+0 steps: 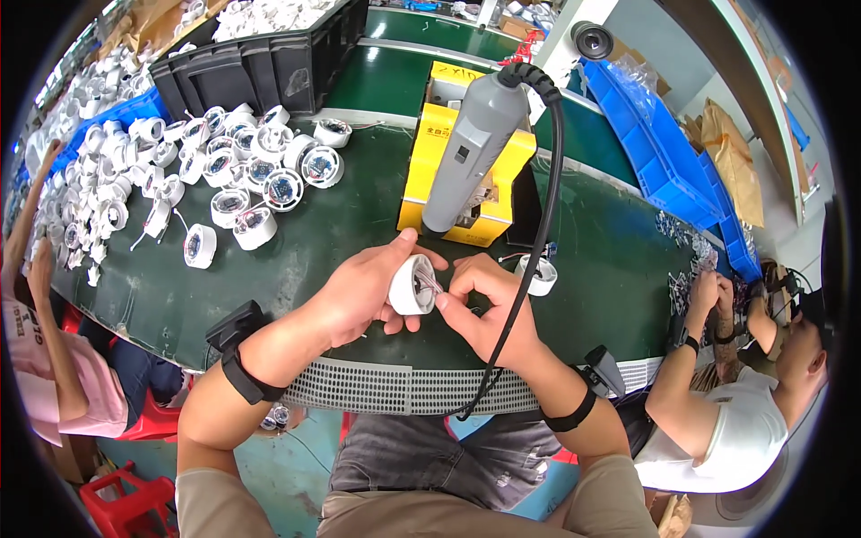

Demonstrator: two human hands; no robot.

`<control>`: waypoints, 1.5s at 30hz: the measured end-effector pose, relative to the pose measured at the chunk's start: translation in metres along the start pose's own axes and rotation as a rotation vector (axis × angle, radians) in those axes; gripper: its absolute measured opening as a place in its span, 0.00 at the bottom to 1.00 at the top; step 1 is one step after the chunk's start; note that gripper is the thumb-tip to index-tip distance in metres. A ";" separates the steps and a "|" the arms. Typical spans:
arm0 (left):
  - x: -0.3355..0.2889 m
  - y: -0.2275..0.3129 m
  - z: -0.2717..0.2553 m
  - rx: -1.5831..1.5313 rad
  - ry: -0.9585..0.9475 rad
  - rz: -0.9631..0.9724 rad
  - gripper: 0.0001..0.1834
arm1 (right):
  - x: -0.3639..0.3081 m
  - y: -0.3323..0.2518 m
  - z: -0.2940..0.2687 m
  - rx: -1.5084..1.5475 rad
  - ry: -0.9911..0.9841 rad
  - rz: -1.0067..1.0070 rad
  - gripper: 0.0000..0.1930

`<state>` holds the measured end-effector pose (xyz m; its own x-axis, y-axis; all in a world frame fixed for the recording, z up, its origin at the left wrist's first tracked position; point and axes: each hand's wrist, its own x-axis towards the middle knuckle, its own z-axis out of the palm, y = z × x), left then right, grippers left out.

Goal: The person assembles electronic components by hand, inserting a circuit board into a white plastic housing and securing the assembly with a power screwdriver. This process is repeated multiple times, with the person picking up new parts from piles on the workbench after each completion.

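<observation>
My left hand (354, 291) is closed round a white round plastic housing (403, 292), its open side turned to the right. From inside it comes a bundle of thin wires (428, 285), which my right hand (493, 309) pinches between thumb and forefinger. The inside of the housing is partly hidden by the fingers and wires. Just beyond my hands hangs a grey electric screwdriver (473, 152) on a black cable, in front of a yellow box-shaped machine (417, 179). Another white housing (542, 280) with a wire lies right of my right hand.
Several white housings with circuit boards (282, 186) lie on the green table (359, 211) at left, beside heaped white parts. A black crate (260, 79) stands behind them. Blue bins (659, 170) stand at the right. Co-workers sit on both sides, a white-shirted person (708, 430) at right.
</observation>
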<state>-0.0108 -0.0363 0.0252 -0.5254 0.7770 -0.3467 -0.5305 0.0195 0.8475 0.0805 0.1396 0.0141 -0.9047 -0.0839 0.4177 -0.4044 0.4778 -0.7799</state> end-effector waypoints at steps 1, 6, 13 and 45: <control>0.000 0.000 0.001 -0.001 0.001 0.000 0.30 | 0.000 -0.001 0.002 -0.004 0.015 0.005 0.08; 0.002 -0.003 -0.001 0.048 -0.017 0.038 0.29 | -0.003 -0.007 0.003 0.031 0.075 0.044 0.08; 0.002 -0.011 0.001 -0.013 -0.042 0.137 0.27 | -0.003 -0.012 0.005 0.241 0.019 0.378 0.06; 0.001 -0.032 0.021 -0.256 -0.380 0.479 0.28 | -0.002 -0.009 0.005 -0.150 0.306 -0.146 0.11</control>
<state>0.0195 -0.0232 0.0057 -0.4967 0.8311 0.2503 -0.4625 -0.4974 0.7339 0.0855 0.1310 0.0178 -0.7477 0.0936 0.6574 -0.4818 0.6049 -0.6340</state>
